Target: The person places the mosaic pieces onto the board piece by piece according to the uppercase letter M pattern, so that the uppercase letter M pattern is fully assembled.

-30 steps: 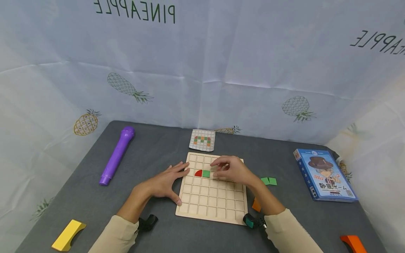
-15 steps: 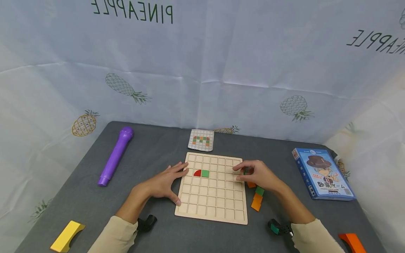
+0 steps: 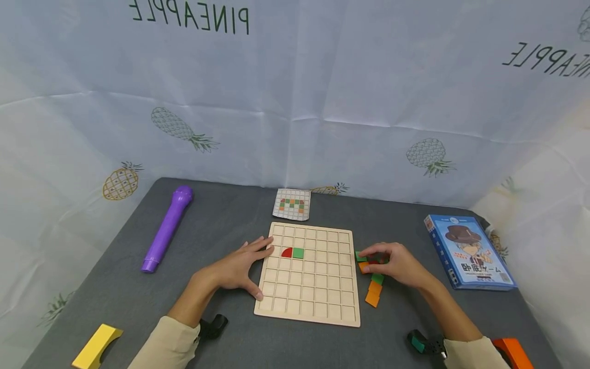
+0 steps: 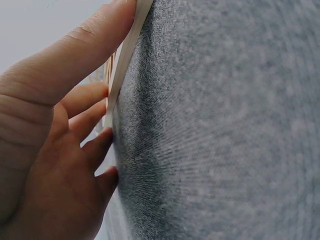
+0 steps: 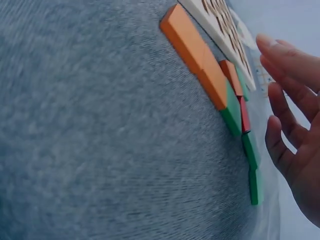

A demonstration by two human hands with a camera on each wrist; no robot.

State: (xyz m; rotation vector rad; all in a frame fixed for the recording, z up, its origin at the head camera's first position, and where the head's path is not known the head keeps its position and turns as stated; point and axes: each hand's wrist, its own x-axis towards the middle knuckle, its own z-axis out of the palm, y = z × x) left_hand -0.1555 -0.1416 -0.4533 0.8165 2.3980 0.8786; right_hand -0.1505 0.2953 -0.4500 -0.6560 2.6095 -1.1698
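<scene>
A pale wooden grid board (image 3: pixel 306 287) lies flat on the dark table. On it, a red quarter-circle piece (image 3: pixel 287 252) sits beside a green square tile (image 3: pixel 298 253). My left hand (image 3: pixel 237 266) rests at the board's left edge, fingers spread and thumb near the lower corner. My right hand (image 3: pixel 398 264) hovers over loose pieces just right of the board, fingers slightly bent, and nothing shows in its grasp. Among these pieces are orange tiles (image 5: pixel 197 55), green tiles (image 5: pixel 231 114) and a red one (image 5: pixel 244 115). The right hand partly covers them in the head view.
Behind the board lies a small pattern card (image 3: pixel 291 205) with a coloured grid. A purple microphone-shaped object (image 3: pixel 166 230) lies left, a blue game box (image 3: pixel 470 253) right. Near the front are a yellow arch block (image 3: pixel 97 346) and an orange-red arch block (image 3: pixel 513 353).
My right hand has moved right, off the board beside the green tile, to the loose pieces. The left hand has stayed at the board's edge.
</scene>
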